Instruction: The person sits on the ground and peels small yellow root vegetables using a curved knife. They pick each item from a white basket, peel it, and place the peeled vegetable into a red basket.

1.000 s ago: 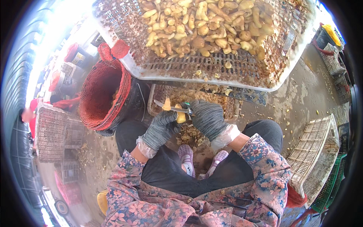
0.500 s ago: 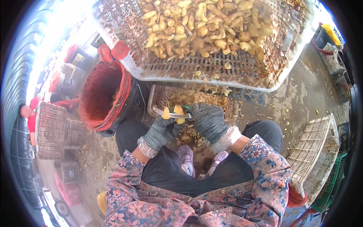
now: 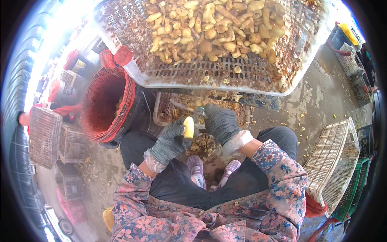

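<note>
While in grip [image 3: 169, 140], yellow piece [image 3: 188, 127] fore-and-aft

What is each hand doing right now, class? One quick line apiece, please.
Left hand: closed, holding a yellow piece with a pale cut face.
Right hand: closed around a knife, its blade blurred.

Left hand [image 3: 172, 139] and right hand [image 3: 221, 123] wearing grey knitted gloves [image 3: 163, 147], with clear plastic cuffs [image 3: 238, 142], a jacket [image 3: 177, 218] having pink and blue flowers, small round buttons [image 3: 236, 203], dark trousers [image 3: 252, 175], purple-and-white checked footwear [image 3: 195, 163].
</note>
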{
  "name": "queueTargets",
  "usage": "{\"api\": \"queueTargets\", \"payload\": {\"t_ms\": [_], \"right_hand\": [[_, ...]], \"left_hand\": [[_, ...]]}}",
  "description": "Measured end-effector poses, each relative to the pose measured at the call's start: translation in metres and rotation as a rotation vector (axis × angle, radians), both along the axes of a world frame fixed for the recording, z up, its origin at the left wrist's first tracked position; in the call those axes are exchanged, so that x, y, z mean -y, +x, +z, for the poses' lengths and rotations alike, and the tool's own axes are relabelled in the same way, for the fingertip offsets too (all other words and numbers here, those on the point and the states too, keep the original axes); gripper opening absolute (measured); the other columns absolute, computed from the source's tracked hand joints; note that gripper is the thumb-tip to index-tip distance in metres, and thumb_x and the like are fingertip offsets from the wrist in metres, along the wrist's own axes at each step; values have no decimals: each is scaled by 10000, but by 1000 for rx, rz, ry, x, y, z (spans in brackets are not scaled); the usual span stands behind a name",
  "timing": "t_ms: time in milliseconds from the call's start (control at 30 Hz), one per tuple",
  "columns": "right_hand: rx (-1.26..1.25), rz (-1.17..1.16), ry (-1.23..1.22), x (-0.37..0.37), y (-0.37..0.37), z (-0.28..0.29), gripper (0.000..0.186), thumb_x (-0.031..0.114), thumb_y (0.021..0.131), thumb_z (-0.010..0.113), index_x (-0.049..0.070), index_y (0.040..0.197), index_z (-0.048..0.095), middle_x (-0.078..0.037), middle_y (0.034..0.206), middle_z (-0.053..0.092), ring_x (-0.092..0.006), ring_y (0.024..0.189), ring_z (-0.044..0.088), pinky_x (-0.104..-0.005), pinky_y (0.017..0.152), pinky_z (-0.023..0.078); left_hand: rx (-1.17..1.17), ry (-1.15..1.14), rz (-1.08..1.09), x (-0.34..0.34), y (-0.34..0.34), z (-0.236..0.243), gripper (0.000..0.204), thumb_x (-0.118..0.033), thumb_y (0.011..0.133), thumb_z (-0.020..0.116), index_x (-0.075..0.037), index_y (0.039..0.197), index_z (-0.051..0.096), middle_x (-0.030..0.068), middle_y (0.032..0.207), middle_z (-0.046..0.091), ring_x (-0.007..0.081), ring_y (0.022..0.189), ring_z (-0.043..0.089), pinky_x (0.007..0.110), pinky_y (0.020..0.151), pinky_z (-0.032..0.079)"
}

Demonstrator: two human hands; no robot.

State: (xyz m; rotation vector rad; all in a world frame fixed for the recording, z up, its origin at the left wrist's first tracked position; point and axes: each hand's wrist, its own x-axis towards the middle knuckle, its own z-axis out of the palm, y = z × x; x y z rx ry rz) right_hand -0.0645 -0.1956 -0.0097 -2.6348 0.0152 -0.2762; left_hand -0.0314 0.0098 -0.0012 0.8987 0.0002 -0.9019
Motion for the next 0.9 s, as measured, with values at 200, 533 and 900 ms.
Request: {"api": "queueTargets", "payload": {"t_ms": [200, 533, 900], "right_hand": [[-38, -139, 133, 0, 0, 5, 235, 176, 792, 626, 81, 1005, 597, -186, 788, 649, -341, 737, 649, -444, 648, 500], [-76, -307, 294, 1, -1, 16, 374, 321, 792, 689, 82, 1074, 632, -172, 728, 661, -306, 690, 668, -397, 623, 513], [-133, -67, 301, -20, -9, 18, 302, 359, 812, 665, 76, 914, 640, -148, 728, 657, -319, 690, 655, -417, 630, 500]], "left_hand": [[44, 48, 142, -4, 7, 1, 354, -71, 822, 649, -26, 1158, 550, 112, 1021, 624, 216, 904, 627, 296, 718, 549], [-22, 78, 393, -13, 38, -18, 247, -126, 824, 688, -16, 1024, 597, 90, 908, 641, 174, 784, 628, 248, 630, 556], [-407, -86, 276, 7, 33, -25, 266, -165, 866, 632, 12, 1057, 581, 91, 870, 646, 171, 654, 630, 233, 572, 573]]}}
